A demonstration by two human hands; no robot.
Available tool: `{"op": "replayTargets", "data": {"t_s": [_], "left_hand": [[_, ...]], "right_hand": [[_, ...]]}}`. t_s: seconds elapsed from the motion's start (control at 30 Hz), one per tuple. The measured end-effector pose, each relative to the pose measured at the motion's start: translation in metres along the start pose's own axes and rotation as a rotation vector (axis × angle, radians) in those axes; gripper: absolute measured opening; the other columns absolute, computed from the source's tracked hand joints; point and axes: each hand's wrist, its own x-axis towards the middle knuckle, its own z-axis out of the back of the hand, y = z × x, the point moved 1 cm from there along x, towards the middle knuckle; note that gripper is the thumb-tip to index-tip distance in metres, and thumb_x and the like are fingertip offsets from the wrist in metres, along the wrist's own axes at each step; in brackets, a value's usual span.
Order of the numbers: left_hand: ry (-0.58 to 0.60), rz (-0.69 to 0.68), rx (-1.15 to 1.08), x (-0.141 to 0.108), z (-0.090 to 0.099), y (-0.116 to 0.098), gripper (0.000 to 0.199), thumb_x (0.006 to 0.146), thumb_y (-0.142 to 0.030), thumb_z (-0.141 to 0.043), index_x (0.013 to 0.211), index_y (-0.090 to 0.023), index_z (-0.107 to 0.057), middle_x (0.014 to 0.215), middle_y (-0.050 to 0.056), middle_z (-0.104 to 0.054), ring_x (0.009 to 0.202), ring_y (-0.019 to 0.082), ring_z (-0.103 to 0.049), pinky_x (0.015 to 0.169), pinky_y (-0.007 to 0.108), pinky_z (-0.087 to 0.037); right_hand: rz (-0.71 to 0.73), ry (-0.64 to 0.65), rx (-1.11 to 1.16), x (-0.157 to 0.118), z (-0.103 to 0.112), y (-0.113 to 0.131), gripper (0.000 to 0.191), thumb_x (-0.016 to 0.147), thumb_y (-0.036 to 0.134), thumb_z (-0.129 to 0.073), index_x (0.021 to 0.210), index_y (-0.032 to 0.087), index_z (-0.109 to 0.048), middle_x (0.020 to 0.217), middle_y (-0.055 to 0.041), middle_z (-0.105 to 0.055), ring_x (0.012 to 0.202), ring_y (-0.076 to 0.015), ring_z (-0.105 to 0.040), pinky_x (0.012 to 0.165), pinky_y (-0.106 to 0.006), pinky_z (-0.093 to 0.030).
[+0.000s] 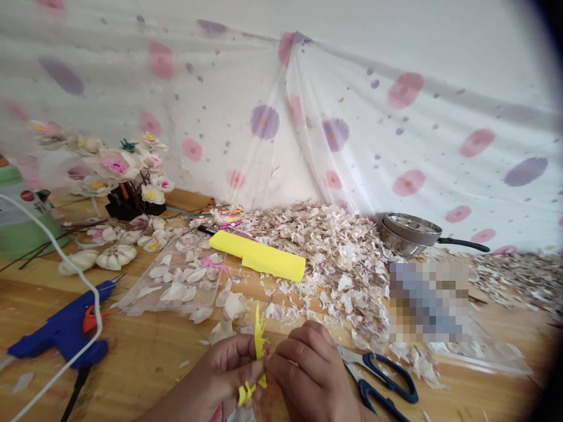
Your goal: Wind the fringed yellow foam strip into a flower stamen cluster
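Observation:
Close to the table's front edge, my left hand [235, 372] pinches a fringed strip of yellow paper [259, 334], one end standing up and cut pieces of it showing below the fingers. My right hand [310, 366] presses its closed fingertips against the same strip from the other side. Something whitish and a bit of pink show under the hands, too hidden to name. Beside my right hand lie scissors [382, 375] with dark blue handles. Beyond both hands rests a folded sheet of yellow paper [264, 255].
A blue glue gun [65, 331] lies at left, a white cord [70, 264] crossing before it. Behind stand handmade flowers [123, 164] in a black holder. A large heap of dried petals [316, 246] spreads along the back, with a metal pan [411, 231] at right.

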Motion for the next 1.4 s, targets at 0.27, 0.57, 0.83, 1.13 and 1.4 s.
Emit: {"op": "replayTargets", "data": {"t_s": [0.27, 0.57, 0.83, 1.13, 1.4], "left_hand": [[-0.029, -0.189, 0.570, -0.011, 0.002, -0.008, 0.029, 0.077, -0.048, -0.066, 0.076, -0.019, -0.063, 0.070, 0.001, -0.061, 0.068, 0.016, -0.055, 0.064, 0.023, -0.045], [-0.024, -0.920, 1.328, -0.022, -0.005, -0.012, 0.021, 0.077, -0.009, -0.052, 0.084, -0.028, -0.060, 0.074, -0.005, -0.067, 0.066, 0.011, -0.061, 0.065, 0.016, -0.043], [-0.148, -0.249, 0.610, -0.013, -0.004, -0.014, 0.018, 0.075, -0.038, -0.069, 0.077, -0.020, -0.068, 0.067, 0.000, -0.063, 0.067, 0.016, -0.058, 0.063, 0.021, -0.048], [-0.125, -0.049, 0.009, 0.001, -0.008, -0.004, 0.034, 0.050, -0.035, -0.090, 0.065, -0.013, -0.070, 0.058, -0.001, -0.059, 0.047, 0.005, -0.043, 0.047, 0.016, -0.035], [-0.082, -0.049, 0.070, -0.003, -0.005, -0.004, 0.032, 0.056, -0.038, -0.087, 0.066, -0.014, -0.069, 0.055, -0.003, -0.054, 0.047, 0.005, -0.040, 0.050, 0.017, -0.036]], "right_hand": [[-0.226, 0.090, 0.102, -0.005, -0.001, 0.002, 0.016, 0.090, 0.015, -0.048, 0.076, 0.017, -0.054, 0.069, -0.0027, -0.060, 0.068, -0.0164, -0.050, 0.066, -0.030, -0.037], [-1.392, 0.181, 1.281, -0.008, -0.010, 0.012, 0.014, 0.068, 0.029, -0.065, 0.063, 0.019, -0.057, 0.059, 0.0023, -0.049, 0.056, -0.0129, -0.046, 0.057, -0.024, -0.038], [-1.074, -0.004, 0.938, -0.006, -0.009, 0.011, 0.016, 0.080, 0.032, -0.064, 0.077, 0.018, -0.059, 0.073, -0.0014, -0.059, 0.071, -0.0159, -0.055, 0.066, -0.025, -0.043], [-0.258, -0.008, 0.238, 0.002, -0.001, 0.004, 0.013, 0.087, 0.011, -0.056, 0.092, 0.020, -0.064, 0.078, -0.0032, -0.069, 0.073, -0.0162, -0.058, 0.068, -0.026, -0.047], [-0.297, -0.025, 0.182, -0.001, -0.001, 0.004, 0.009, 0.089, 0.015, -0.056, 0.083, 0.018, -0.061, 0.073, -0.0018, -0.066, 0.071, -0.0155, -0.056, 0.069, -0.027, -0.045]]}}
